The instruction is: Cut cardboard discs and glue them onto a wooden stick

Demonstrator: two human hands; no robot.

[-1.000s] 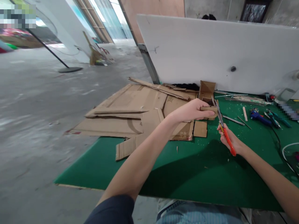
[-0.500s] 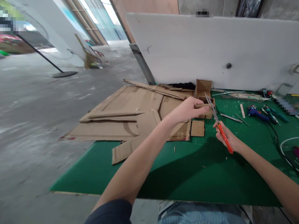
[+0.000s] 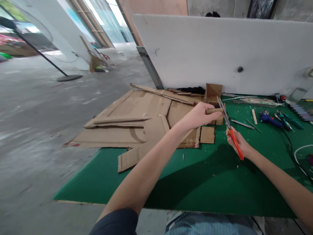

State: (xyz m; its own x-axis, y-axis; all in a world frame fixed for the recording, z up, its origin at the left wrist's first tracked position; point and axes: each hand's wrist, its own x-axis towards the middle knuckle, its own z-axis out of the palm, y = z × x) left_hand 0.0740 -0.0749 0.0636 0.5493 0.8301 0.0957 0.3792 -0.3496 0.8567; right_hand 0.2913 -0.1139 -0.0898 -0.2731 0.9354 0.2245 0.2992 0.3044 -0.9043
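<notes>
grey concrete floor (image 3: 36, 130) is seen on the left, running up to the left edge of a green-covered work table (image 3: 195, 182). open room is left on the near half of the green surface, where only small scraps are scattered. a tall white board (image 3: 220, 52) is stood along the far edge.

flat brown cardboard sheets (image 3: 137, 120) are piled on the far left part, with their left corners hung out past the table edge. the left hand (image 3: 198, 116) is stretched over these sheets and clenched around a narrow brown cardboard strip (image 3: 215, 111), which is held level above the table, just in front of a small open cardboard box (image 3: 214, 91). the strip's right end is left free beyond the fingers.

the right hand (image 3: 238, 143) is wrapped around the handles of orange-handled metal scissors (image 3: 231, 130). the blades are parted slightly and pointed up and away, and the strip's free end is met at them.

a small square cardboard piece (image 3: 207, 134) is laid flat just below the strip, beside the sheets' right edge. further right, well apart from both hands, a short pale wooden stick (image 3: 254, 116) and a blue glue gun (image 3: 267, 119) are laid on the green.
</notes>
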